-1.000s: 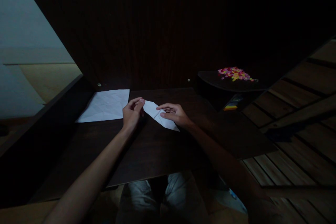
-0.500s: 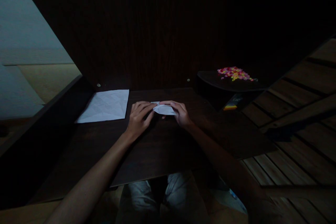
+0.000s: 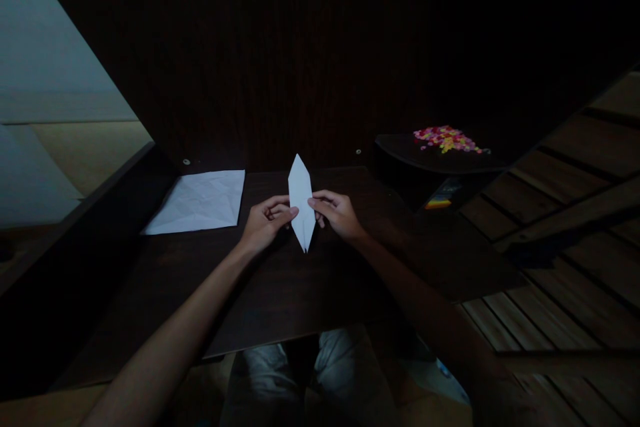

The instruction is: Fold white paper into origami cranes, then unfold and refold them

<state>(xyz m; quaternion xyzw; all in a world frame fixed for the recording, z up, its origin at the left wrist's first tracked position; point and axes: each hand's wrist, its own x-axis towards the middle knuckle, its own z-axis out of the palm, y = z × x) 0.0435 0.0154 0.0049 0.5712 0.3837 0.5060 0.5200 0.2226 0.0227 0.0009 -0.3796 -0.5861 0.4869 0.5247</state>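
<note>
A folded white paper (image 3: 301, 183), long and narrow with pointed ends, stands lengthwise between my two hands over the dark desk. Its near end splits into two points. My left hand (image 3: 267, 219) pinches the left edge, thumb on the front and fingers behind. On the opposite edge, my right hand (image 3: 339, 213) grips it the same way, thumb on top. The fingers behind the paper are partly hidden.
A creased white sheet (image 3: 203, 200) lies on the desk (image 3: 280, 293) to the left. At the right, a curved shelf (image 3: 400, 149) bears a pile of small pink, red and yellow pieces (image 3: 447, 140). A dark panel (image 3: 280, 60) rises behind the desk.
The folded paper has turned from lying crosswise to pointing away from me, showing its long face. Both hands have shifted their hold to its side edges.
</note>
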